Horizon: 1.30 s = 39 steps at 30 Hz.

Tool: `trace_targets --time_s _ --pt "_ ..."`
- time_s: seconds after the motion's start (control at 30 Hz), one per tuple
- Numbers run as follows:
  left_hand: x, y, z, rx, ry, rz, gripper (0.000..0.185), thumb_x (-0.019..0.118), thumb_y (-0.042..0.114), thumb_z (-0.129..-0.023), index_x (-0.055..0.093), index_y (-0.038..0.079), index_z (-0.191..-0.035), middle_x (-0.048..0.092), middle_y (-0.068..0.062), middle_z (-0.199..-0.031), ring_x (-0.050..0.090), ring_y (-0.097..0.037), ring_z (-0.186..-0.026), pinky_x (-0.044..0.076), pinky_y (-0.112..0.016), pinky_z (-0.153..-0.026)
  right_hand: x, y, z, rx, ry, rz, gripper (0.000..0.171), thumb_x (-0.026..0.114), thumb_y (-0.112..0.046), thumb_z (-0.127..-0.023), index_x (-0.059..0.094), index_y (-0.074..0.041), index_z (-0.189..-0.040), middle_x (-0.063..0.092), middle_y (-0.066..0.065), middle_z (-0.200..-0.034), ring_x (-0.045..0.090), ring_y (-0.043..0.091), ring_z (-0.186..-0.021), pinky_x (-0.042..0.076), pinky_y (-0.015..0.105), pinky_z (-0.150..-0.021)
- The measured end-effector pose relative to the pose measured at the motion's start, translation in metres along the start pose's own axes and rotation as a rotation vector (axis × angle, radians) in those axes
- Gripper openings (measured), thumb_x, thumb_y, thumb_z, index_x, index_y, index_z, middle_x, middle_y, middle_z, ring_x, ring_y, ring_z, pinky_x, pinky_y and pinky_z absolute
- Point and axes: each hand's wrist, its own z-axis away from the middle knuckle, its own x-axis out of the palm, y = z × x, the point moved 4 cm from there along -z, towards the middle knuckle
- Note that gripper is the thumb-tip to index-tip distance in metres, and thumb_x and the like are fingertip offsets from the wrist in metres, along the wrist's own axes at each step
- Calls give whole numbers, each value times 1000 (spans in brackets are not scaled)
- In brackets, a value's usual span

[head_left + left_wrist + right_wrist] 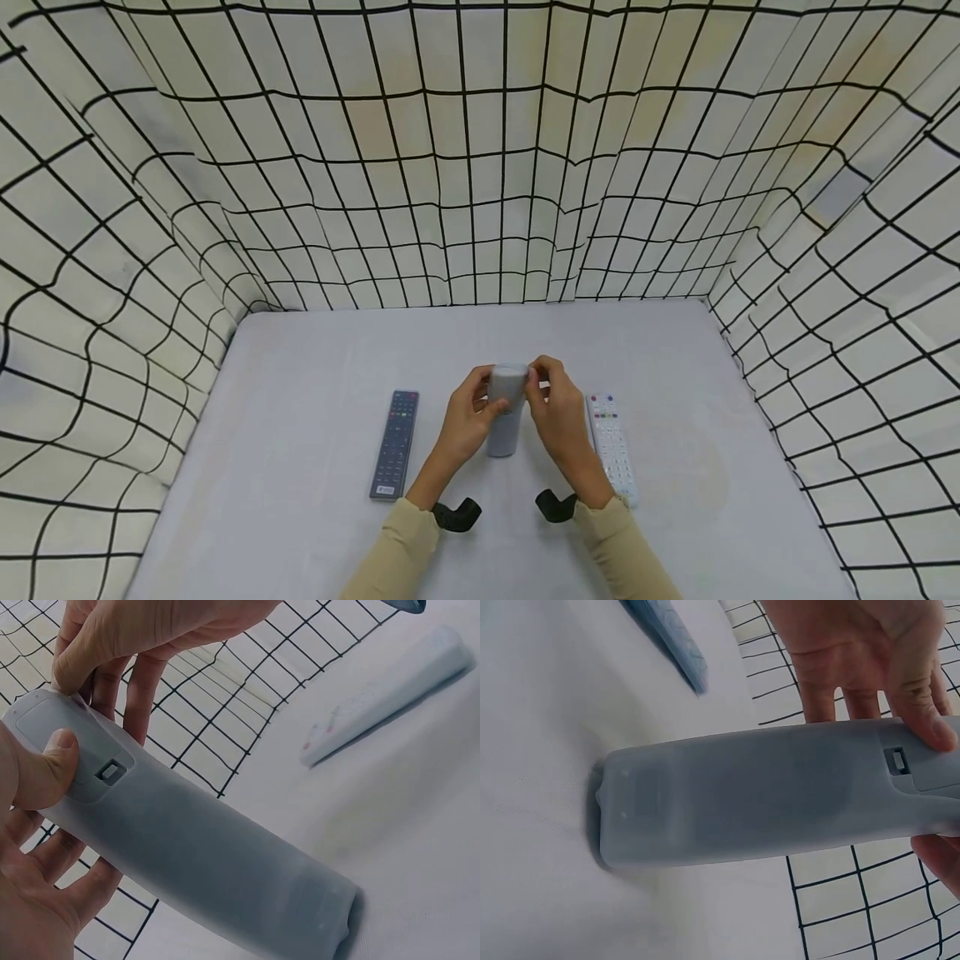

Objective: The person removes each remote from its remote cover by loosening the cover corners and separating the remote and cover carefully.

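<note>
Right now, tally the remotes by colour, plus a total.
Grey remote, gripped by the left hand and the right hand, its lower end on the table: 1
Dark remote, lying on the table: 1
White remote, lying on the table: 1
Total: 3

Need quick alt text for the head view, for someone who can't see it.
Both hands, left hand and right hand, hold a grey remote over the white table. A dark remote lies to its left, a white remote to its right.
</note>
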Motion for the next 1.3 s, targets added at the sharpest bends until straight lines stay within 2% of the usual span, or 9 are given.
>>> trace_targets --time_s 0.17,0.37,0.43,0.67,0.93,1.07,1.17,1.3 --pt "0 1 1 4 -21 -25 48 72 3 -96 56 6 -141 66 -19 -133 66 -38 -127 57 -53 -100 -1 4 -1 51 -30 -45 17 65 4 -99 58 2 -115 72 17 -97 72 21 -81 59 27 -63" --pt "0 2 1 -17 -33 -35 48 72 3 -95 56 5 -140 66 -19 -134 67 -37 -126 58 -48 -99 -1 11 0 94 -68 -106 15 63 2 -101 59 1 -116 72 16 -98 72 19 -79 59 24 -64" --pt "0 2 1 -30 -37 -33 49 73 2 -94 56 5 -140 66 -19 -135 67 -38 -126 59 -46 -98 -1 14 1 125 -82 -148 14 62 0 -103 59 -1 -117 72 15 -99 72 19 -80 59 24 -65" --pt "-1 2 3 -45 -96 -5 52 71 3 -96 53 4 -145 62 -21 -142 62 -40 -133 56 -48 -104 0 23 5 250 -123 -322 14 61 -7 -105 59 -3 -119 72 13 -100 72 17 -81 63 36 -69" --pt "-7 -1 4 -99 -150 40 55 71 10 -99 50 6 -150 56 -20 -150 54 -40 -142 51 -48 -111 0 28 5 422 -207 -508 19 59 -13 -107 61 0 -121 70 17 -106 65 9 -86 60 31 -78" --pt "-10 -4 2 -144 -150 93 45 56 27 -109 52 6 -149 57 -19 -149 53 -39 -142 49 -51 -113 2 34 7 549 -250 -572 21 61 -15 -107 62 -1 -123 69 12 -109 64 12 -87 57 30 -80" --pt "-12 -6 -1 -174 -142 149 49 42 39 -113 57 4 -143 60 -18 -144 58 -34 -136 50 -51 -112 4 39 8 632 -285 -606 22 62 -17 -106 63 -5 -124 70 5 -109 62 16 -87 55 28 -80" --pt "-16 -6 -7 -187 -150 183 45 42 37 -113 63 2 -133 64 -17 -136 62 -25 -128 54 -47 -107 5 42 6 687 -345 -625 25 62 -22 -106 64 -6 -126 71 -3 -106 61 17 -89 53 25 -80"
